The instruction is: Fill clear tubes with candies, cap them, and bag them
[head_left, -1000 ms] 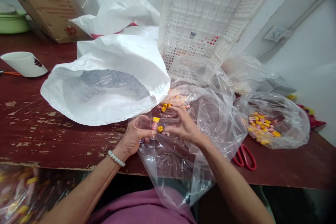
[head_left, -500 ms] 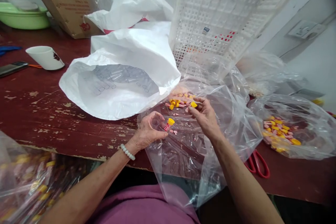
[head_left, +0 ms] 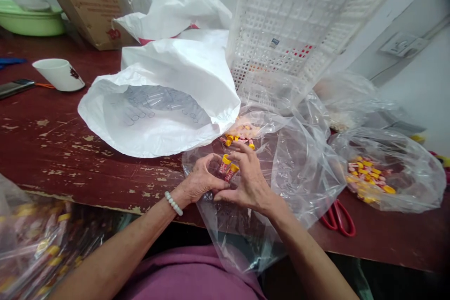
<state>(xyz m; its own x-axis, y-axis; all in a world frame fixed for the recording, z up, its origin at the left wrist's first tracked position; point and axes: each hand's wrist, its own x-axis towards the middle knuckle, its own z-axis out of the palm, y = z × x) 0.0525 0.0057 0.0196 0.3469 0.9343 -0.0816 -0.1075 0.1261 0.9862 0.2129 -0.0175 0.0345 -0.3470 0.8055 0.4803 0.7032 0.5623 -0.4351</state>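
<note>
Two small red-patterned pieces with yellow caps, a rear one [head_left: 225, 161] and a front one [head_left: 231, 172], stand close together between my hands, slightly tilted. My left hand [head_left: 201, 182] curves beside them in a C shape, thumb and fingers apart; whether it touches them I cannot tell. On the other side my right hand [head_left: 248, 179] spreads its fingers around the front piece, thumb near the left thumb. Beneath both hands lies a clear plastic bag [head_left: 295, 150]. More yellow-capped pieces [head_left: 232, 140] lie in a heap just behind the fingers.
A white sack [head_left: 165, 143] holding clear tubes lies open behind my left hand. A white crate [head_left: 281, 18] stands behind. To the right are red-handled scissors [head_left: 340, 220] and a bag of yellow-capped pieces [head_left: 372, 173]. A cup [head_left: 58, 75] and a phone [head_left: 16, 88] sit left.
My right hand has come left and toward me from the heap to my left hand, its fingers now spread. A second yellow-capped piece now stands beside the first.
</note>
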